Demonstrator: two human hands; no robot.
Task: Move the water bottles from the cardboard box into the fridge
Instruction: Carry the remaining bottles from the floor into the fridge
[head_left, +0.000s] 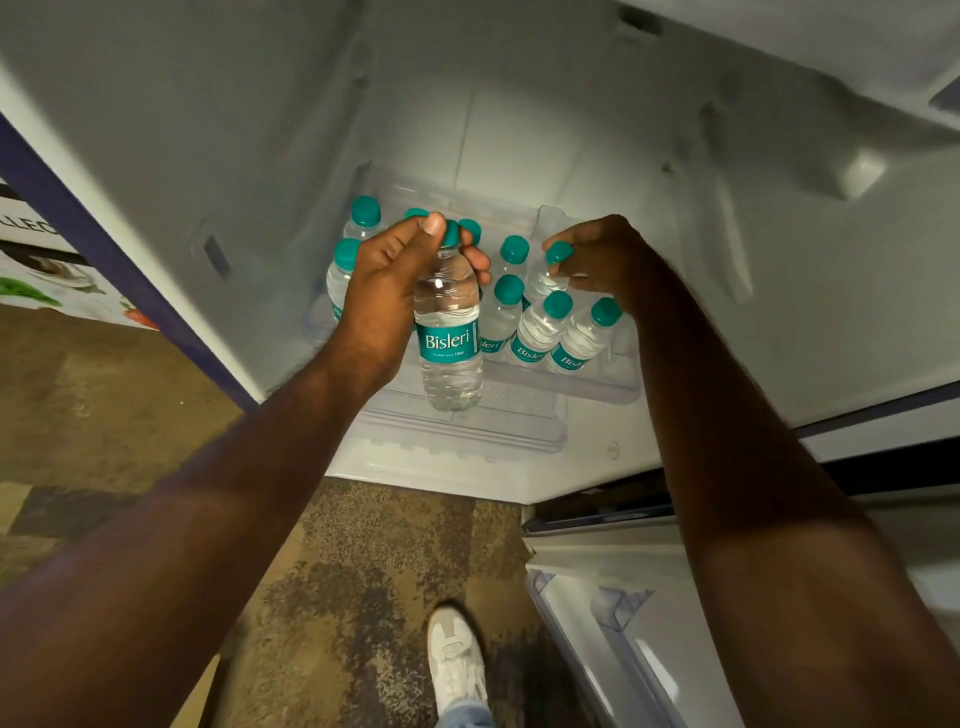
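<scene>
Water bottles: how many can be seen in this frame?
10. Held bottle in the left hand; another bottle gripped by the right hand; eight standing bottles on the fridge shelf. More may hide behind the left hand.

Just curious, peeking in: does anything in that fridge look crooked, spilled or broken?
Nothing spilled or broken. The two front-right Bisleri bottles seem to lean, though the wide lens may exaggerate it. The right hand grips another bottle; the left hand holds one.
</scene>
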